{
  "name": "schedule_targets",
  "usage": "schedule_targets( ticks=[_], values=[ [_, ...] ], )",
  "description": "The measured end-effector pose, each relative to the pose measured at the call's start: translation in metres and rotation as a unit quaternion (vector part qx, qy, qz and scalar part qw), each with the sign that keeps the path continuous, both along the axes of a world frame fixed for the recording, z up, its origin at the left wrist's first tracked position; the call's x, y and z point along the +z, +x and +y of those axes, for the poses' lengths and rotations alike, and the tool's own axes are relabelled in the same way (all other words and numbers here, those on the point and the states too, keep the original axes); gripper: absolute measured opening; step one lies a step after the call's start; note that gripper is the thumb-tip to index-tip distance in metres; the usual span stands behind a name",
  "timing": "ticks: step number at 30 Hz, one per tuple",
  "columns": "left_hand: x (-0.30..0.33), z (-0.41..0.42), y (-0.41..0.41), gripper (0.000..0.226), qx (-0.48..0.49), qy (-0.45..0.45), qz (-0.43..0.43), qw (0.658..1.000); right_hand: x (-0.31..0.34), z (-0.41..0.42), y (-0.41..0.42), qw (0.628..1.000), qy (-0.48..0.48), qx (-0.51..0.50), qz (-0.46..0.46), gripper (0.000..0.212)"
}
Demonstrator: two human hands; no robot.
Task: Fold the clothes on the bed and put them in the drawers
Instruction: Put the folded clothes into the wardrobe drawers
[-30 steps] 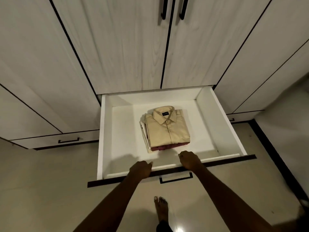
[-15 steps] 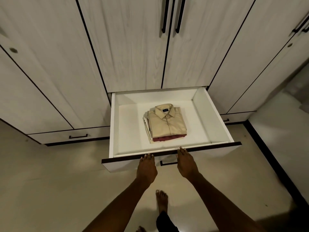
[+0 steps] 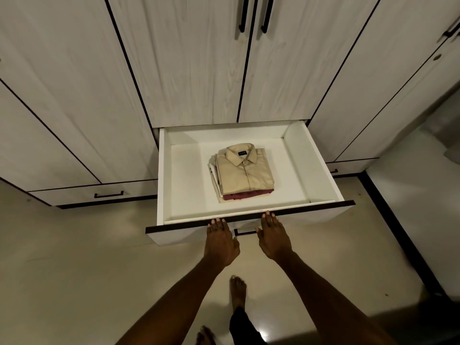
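Beige shirt point(image 3: 242, 170) tops the stack in the drawer point(image 3: 249, 221), just beyond both grips. Left hand point(image 3: 220, 242) and right hand point(image 3: 273, 241) flat, holding nothing, fingertips on front edge. Risk: uneven shove racks it, pinches fingertips.

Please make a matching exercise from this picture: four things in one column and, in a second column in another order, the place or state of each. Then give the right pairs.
Things:
1. beige shirt
2. maroon garment
3. open drawer
4. left hand

Places or states:
A. pulled out from the wardrobe
B. fingers flat against the drawer front
C. top of the folded stack
D. under the top shirt, only its edge showing

Pairs: 1-C, 2-D, 3-A, 4-B
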State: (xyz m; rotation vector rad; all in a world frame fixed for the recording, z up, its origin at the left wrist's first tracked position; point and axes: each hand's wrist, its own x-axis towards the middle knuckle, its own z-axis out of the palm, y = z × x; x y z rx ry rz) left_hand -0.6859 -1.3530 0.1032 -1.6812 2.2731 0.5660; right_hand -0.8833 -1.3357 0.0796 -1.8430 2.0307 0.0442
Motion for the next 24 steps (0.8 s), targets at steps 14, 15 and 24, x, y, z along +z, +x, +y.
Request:
schedule_targets(
  ticks=[14,15,24],
  values=[
    [-0.022,-0.109,0.009,0.108,-0.026,-0.026,0.040,0.999,0.002,-0.126,-0.001,0.993,0.015,0.038,0.108,0.069],
    [-0.024,-0.122,0.008,0.110,-0.023,-0.026,0.039,0.999,0.001,-0.139,-0.001,0.993,0.015,0.042,0.111,0.070],
    [-0.032,-0.247,-0.002,0.115,0.020,-0.053,0.050,0.997,-0.010,-0.265,-0.008,0.997,-0.017,0.045,0.066,0.074]
  ],
)
